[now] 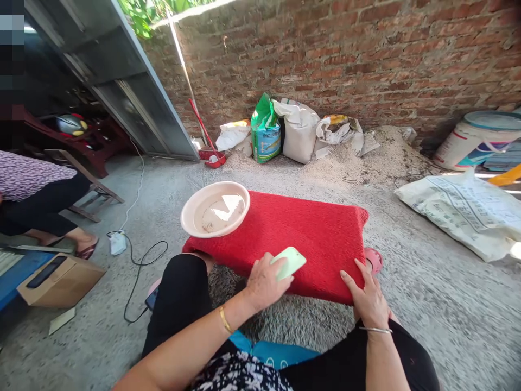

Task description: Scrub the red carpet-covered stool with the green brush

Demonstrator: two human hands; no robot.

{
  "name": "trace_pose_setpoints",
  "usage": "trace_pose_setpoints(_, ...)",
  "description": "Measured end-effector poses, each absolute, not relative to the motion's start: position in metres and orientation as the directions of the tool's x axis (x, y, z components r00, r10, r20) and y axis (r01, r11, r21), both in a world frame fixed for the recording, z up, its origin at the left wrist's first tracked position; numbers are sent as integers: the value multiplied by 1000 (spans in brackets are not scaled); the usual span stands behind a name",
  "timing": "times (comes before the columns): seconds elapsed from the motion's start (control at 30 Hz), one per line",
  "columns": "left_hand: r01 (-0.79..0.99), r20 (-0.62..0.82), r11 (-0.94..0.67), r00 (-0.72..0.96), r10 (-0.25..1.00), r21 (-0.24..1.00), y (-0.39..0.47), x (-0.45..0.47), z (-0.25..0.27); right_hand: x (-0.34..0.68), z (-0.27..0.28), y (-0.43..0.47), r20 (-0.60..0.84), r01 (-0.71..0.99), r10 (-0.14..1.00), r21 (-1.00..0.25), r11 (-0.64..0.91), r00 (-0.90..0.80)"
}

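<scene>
My left hand (266, 282) is closed around a pale green scrub brush (292, 262) with a rounded end and a small hole. Its bristles are hidden beneath it. The brush is at the near middle part of a red plush cloth (301, 228) that covers a low bench. My right hand (368, 296) rests with spread fingers on the cloth's near right corner. On the cloth's left end stands a pale pink basin (189, 214) holding water, with bright reflections and some specks in it.
A cable (132, 277) runs along the floor at left, near a cardboard box (67, 282) and a seated person (36, 184). Several sacks (299, 130) lean against the brick wall (325, 60). A bucket (468, 141) and a flat white sack (464, 212) are at right.
</scene>
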State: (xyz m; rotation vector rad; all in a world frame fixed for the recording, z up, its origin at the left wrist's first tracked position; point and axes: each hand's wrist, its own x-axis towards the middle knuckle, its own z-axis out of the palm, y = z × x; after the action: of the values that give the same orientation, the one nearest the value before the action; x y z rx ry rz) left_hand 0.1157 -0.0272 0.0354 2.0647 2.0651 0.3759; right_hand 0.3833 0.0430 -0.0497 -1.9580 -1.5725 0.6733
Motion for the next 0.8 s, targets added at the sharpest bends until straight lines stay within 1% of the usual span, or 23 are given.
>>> trace_pose_setpoints(0.1, 929, 69, 219, -250, 966, 298, -40, 60, 30, 384, -54, 45, -24, 716, 982, -682, -152, 185)
trace_pose_setpoints(0.17, 899, 80, 339, -374, 924, 278, -47, 28, 27, 385, -54, 46, -19, 715, 983, -684, -146, 183)
trace_pose_setpoints(0.27, 869, 80, 430, -460, 884, 245, -52, -1, 22, 384, -52, 45, -35, 714, 981, -682, -161, 189)
trace_pose_setpoints(0.37, 850, 54, 476, -499, 865, 225, -54, 2, 17, 384, -51, 45, -28, 724, 981, -670, -161, 192)
trace_pose_setpoints(0.43, 857, 36, 457, -478, 878, 237, -58, 23, 14, 385, -52, 45, -30, 730, 981, -663, -165, 194)
trace_pose_setpoints(0.47, 876, 27, 411, -431, 902, 252, -61, 39, 13, 385, -52, 45, -37, 731, 980, -661, -170, 195)
trace_pose_setpoints(0.5, 903, 16, 333, -350, 937, 272, -64, 56, 12, 386, -53, 45, -45, 730, 980, -660, -177, 196)
trace_pose_setpoints(0.57, 942, -10, 97, -99, 995, 322, -72, 91, 11, 386, -53, 45, -61, 728, 978, -659, -190, 200)
trace_pose_setpoints(0.63, 924, -26, -98, 115, 993, 368, -76, 114, 14, 385, -52, 45, -62, 726, 976, -659, -196, 206)
trace_pose_setpoints(0.67, 912, -22, -137, 157, 987, 387, -76, 119, 16, 385, -51, 45, -58, 724, 976, -661, -194, 209)
trace_pose_setpoints(0.7, 907, -8, -130, 145, 989, 401, -75, 119, 19, 384, -50, 44, -54, 722, 976, -665, -192, 209)
trace_pose_setpoints(0.73, 908, 10, -85, 89, 996, 410, -72, 115, 21, 383, -49, 44, -49, 719, 977, -669, -188, 209)
trace_pose_setpoints(0.8, 911, 38, 66, -89, 995, 407, -65, 101, 23, 382, -48, 44, -29, 716, 980, -678, -166, 199)
